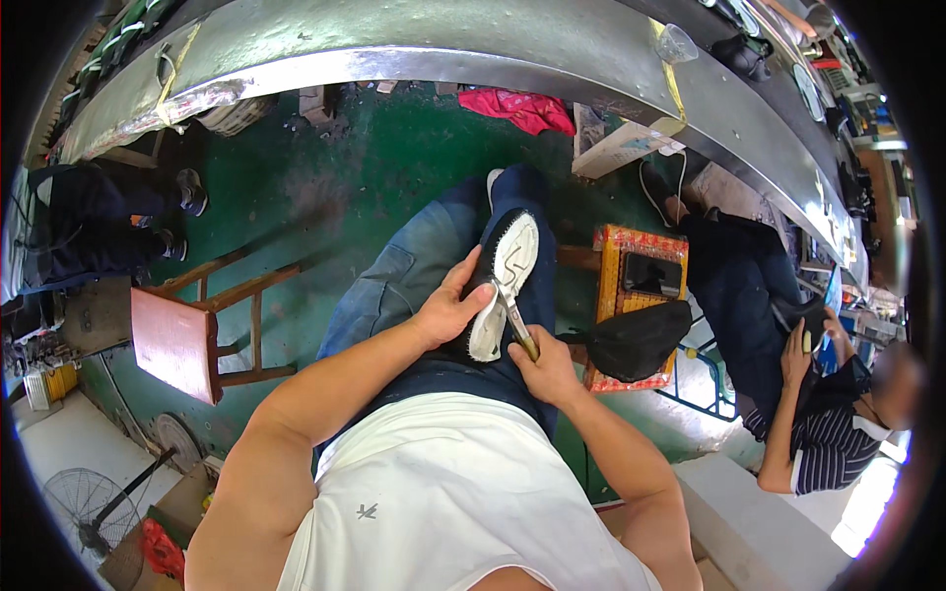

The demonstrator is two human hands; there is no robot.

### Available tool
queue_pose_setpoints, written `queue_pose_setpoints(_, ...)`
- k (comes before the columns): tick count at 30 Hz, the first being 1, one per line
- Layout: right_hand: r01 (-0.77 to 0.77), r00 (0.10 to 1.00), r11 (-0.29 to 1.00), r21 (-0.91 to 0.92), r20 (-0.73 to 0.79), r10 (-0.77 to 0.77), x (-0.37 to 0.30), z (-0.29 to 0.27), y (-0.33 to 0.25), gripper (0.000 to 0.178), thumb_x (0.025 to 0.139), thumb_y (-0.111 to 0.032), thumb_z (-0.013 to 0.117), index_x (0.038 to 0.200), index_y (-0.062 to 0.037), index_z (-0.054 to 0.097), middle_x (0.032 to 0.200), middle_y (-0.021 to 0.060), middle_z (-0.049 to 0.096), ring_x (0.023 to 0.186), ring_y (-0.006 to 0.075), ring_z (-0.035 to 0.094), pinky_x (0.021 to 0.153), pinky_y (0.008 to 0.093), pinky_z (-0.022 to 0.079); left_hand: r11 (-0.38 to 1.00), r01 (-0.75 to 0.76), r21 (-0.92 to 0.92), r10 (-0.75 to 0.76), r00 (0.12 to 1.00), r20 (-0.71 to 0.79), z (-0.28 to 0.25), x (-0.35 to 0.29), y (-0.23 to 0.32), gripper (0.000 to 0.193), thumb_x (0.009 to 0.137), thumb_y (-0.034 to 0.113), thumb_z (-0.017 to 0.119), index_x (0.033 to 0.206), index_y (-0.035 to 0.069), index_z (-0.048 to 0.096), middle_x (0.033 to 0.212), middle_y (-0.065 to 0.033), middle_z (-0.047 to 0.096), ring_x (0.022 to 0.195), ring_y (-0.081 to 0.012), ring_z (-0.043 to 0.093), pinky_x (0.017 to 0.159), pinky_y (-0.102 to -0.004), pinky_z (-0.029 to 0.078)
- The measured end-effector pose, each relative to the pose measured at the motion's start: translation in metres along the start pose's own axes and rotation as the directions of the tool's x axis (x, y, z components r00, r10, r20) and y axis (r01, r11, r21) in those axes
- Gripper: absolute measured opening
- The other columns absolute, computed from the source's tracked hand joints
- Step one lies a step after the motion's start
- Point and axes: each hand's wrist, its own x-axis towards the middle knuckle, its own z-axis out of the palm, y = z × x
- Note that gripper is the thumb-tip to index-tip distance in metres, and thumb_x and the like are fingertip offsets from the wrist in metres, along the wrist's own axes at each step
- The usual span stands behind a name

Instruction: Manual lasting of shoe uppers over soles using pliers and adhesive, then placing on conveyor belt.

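Observation:
Across my thighs lies a shoe upper (pixel 517 246), bottom up, its white underside marked with a dark wavy line and edged in black. My left hand (pixel 456 305) is closed round its left side, with the thumb pressing on the white underside near the middle. In my right hand (pixel 545 366) is a slim metal hand tool (pixel 514 313) with a yellowish handle. The tool's tip meets the shoe's underside close to my left thumb. Whether the tool has one blade or two jaws, I cannot tell.
A long metal-edged bench (pixel 394 64) spans the far side. At left stands a wooden stool (pixel 177 340); at right, another stool (pixel 631 241) bears a phone (pixel 650 276) and a black cloth item (pixel 641 340). A co-worker (pixel 828 424) sits at right. Fan (pixel 94 512) at lower left.

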Motion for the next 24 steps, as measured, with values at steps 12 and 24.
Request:
queue_pose_setpoints(12,-0.085,0.951,0.994,0.068,0.303,0.061,-0.014,-0.065,0.003,0.031,0.1,-0.023,0.06,0.119,0.0016,0.062,0.097,0.0174,0.07,0.083,0.0308,0.07,0.073,0.0403,0.055,0.997,0.081,0.004,-0.081,0.994,0.076,0.015,0.014,0.059,0.077,0.098,0.039,0.067,0.155,-0.002,0.033,0.147,-0.0247,0.049,0.137,-0.0311,0.048,0.115,-0.0372,0.036)
queue_pose_setpoints(24,-0.294,0.955,0.838,0.461,0.096,0.282,-0.043,-0.024,0.044,0.028,0.103,-0.02,0.058,0.115,0.0039,0.063,0.094,0.0105,0.071,0.062,0.0116,0.064,0.059,0.0279,0.054,0.869,0.201,-0.453,-0.089,0.962,0.257,-0.039,0.019,0.098,0.065,0.106,0.056,0.043,0.148,0.007,0.048,0.136,-0.0103,0.062,0.126,-0.0248,0.059,0.108,-0.0426,0.047)
